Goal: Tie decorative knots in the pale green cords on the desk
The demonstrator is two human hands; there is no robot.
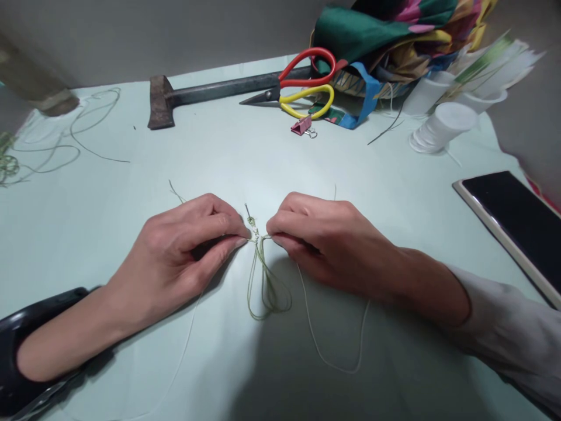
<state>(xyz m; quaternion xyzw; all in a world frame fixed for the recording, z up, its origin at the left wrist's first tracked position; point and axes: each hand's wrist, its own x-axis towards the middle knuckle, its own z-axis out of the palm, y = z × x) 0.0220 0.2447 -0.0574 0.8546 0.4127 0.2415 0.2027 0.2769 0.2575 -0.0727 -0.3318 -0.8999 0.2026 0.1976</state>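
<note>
A small knotted piece of green cord (263, 275) lies at the middle of the table, its loops hanging toward me. At its upper end a thin nail or pin (248, 209) sticks up. My left hand (193, 245) pinches a cord strand just left of the knot between thumb and forefinger. On the other side, my right hand (328, 240) pinches a strand close to the knot. A thin white cord (313, 345) trails in a curve below my right hand, and another pale strand runs down from my left.
A rusty hammer (219, 89), red-and-yellow-handled scissors (302, 88) and a pink binder clip (302, 126) lie at the back. Right of them are a colourful cloth bundle (377, 35), a white thread spool (442, 128) and a phone (517, 222). Loose cords (74, 134) lie at left.
</note>
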